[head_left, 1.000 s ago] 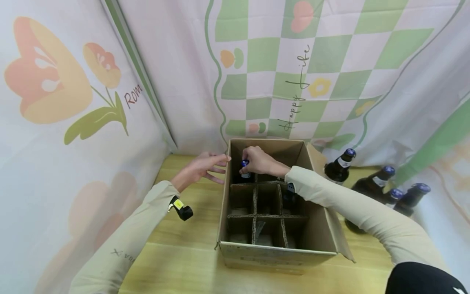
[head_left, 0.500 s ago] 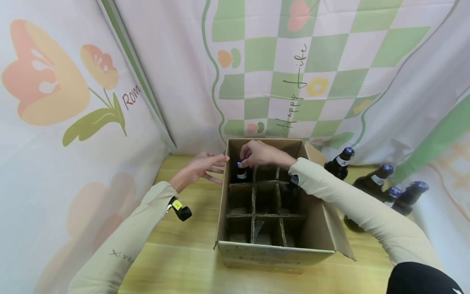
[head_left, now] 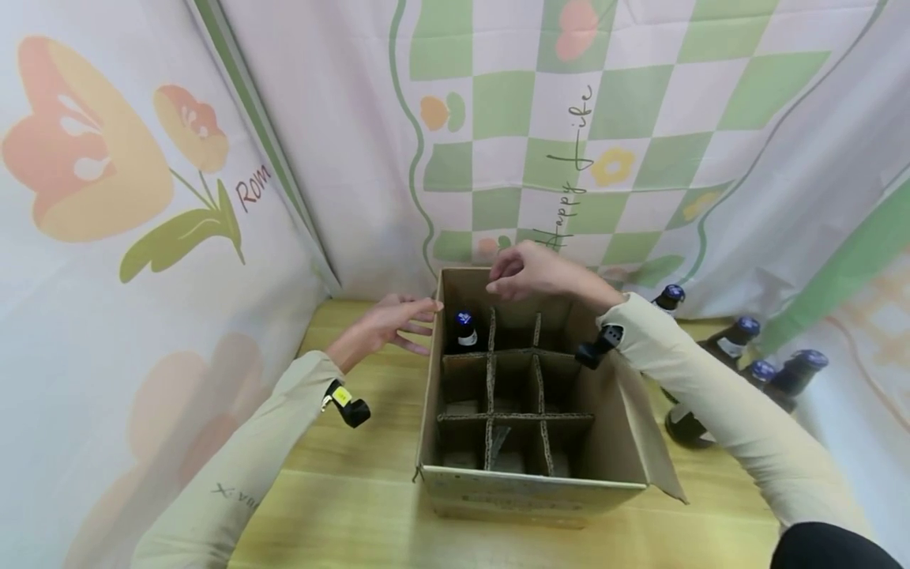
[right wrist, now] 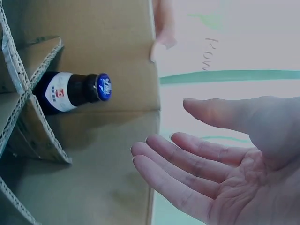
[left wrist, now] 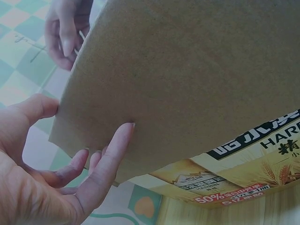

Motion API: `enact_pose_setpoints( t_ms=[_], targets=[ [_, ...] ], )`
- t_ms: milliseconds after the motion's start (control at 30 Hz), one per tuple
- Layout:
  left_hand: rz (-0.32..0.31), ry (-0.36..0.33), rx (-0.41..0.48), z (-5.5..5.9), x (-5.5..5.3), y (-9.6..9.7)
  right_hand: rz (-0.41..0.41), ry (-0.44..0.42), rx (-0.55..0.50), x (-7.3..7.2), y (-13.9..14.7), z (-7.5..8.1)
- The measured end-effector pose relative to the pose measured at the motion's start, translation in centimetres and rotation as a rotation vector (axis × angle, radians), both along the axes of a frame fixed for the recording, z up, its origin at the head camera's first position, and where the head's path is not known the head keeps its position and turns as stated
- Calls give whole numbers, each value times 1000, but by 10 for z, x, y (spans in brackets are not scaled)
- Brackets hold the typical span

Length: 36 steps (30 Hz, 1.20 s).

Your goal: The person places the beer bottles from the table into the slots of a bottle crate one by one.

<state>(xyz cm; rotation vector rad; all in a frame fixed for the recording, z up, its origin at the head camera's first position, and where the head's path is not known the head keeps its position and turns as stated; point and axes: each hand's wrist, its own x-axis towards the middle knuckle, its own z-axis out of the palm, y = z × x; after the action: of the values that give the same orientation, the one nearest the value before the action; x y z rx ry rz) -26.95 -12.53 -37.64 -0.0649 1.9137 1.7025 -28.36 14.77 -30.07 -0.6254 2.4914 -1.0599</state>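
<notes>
A dark beer bottle (head_left: 466, 332) with a blue cap stands upright in the far-left compartment of the cardboard box (head_left: 540, 484). Above the box's far part hovers my right hand (head_left: 536, 270); its fingers are apart from the bottle, and the right wrist view shows nothing between them. My left hand (head_left: 394, 320) is at the box's left side. In the left wrist view its thumb meets the edge of a cardboard flap (left wrist: 187, 79), and its relaxed fingers (left wrist: 110, 159) rest against that flap.
Cardboard dividers (head_left: 515, 416) split the box into several compartments, and a side flap (head_left: 657, 442) sticks out to the right. Several more capped bottles (head_left: 732, 344) stand on the wooden table (head_left: 341, 482) at the right, partly behind my right sleeve. Printed curtains (head_left: 341, 118) hang behind and beside.
My right hand let go of the bottle's capped top and rose up and to the right, leaving the bottle in its compartment. The left hand stayed at the box's left side.
</notes>
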Motion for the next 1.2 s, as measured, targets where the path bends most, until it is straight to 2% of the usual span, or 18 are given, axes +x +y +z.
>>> enact_pose_setpoints(
  t_ms=[133,533,800,900,1033,1200],
  targets=[
    [1,5,-2,-1,1,0,-24,10,-26,5,14,5],
    [-8,11,-9,-1,1,-2,-133,23,-106,12,55,3],
    [-5,12,1,-3,2,-3,-195,87,-163,15,78,1],
    [-5,14,3,-4,2,-4,-277,122,-189,17,87,-3],
    [-6,13,2,-4,3,-4,-410,189,-292,22,97,-13],
    [-10,13,-6,-3,2,-6,-494,270,-426,26,110,-29]
  ],
)
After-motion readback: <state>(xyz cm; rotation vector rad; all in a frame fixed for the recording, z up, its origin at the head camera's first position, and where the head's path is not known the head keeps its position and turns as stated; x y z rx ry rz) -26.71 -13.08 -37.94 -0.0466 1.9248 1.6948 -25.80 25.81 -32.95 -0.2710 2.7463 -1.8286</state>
